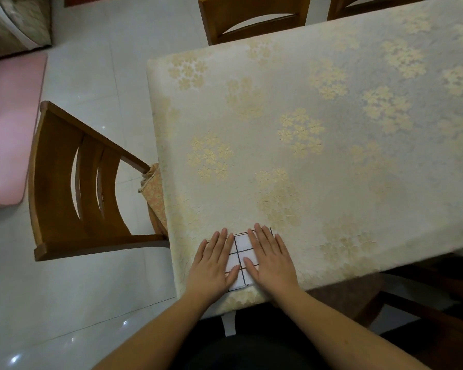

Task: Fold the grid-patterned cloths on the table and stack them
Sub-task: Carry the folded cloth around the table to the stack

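A folded white cloth with a dark grid pattern (238, 256) lies near the front edge of the table (318, 129). My left hand (214, 263) lies flat on the cloth's left part with straight fingers. On the right part my right hand (271, 259) presses flat, fingers straight too. Only a narrow strip of the cloth shows between the two hands; the rest is hidden under them. Whether more than one cloth lies there I cannot tell.
The table carries a cream cover with gold flower clusters. A wooden chair (86, 188) stands at the table's left side, two more chair backs (254, 17) at the far side. A pink mat (8, 124) lies on the tiled floor at left.
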`<action>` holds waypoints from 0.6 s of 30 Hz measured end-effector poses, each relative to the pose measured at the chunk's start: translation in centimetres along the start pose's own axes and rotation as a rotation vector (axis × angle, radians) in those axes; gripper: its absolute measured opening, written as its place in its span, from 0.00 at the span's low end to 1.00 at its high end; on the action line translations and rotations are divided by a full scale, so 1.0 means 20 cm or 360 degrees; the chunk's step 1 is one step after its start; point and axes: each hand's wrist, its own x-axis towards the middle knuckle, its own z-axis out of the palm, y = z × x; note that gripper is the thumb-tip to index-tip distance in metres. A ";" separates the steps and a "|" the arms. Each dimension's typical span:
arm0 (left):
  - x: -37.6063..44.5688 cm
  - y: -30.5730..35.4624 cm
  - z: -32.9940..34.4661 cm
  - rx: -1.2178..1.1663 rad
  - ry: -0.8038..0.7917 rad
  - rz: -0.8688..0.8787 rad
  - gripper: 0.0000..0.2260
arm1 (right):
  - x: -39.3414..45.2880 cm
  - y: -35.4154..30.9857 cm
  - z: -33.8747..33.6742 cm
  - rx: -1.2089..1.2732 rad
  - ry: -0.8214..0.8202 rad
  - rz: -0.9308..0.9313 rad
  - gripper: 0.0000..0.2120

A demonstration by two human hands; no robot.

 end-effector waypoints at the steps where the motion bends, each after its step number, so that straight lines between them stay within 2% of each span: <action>1: 0.00 -0.01 -0.01 0.0011 -0.0018 -0.0009 0.34 | 0.00 0.02 0.00 0.0004 -0.0006 0.0021 0.34; 5: -0.04 -0.08 -0.02 0.0041 -0.0099 -0.0076 0.39 | -0.01 0.03 0.00 0.0012 -0.0042 0.0044 0.36; 12: -0.07 -0.15 -0.09 0.0118 -0.0282 -0.0020 0.43 | -0.01 0.02 -0.02 0.0026 -0.0084 0.0079 0.36; 18: -0.06 -0.12 -0.11 0.0147 -0.0280 -0.0030 0.43 | 0.00 0.02 -0.04 0.0002 -0.0127 0.0056 0.36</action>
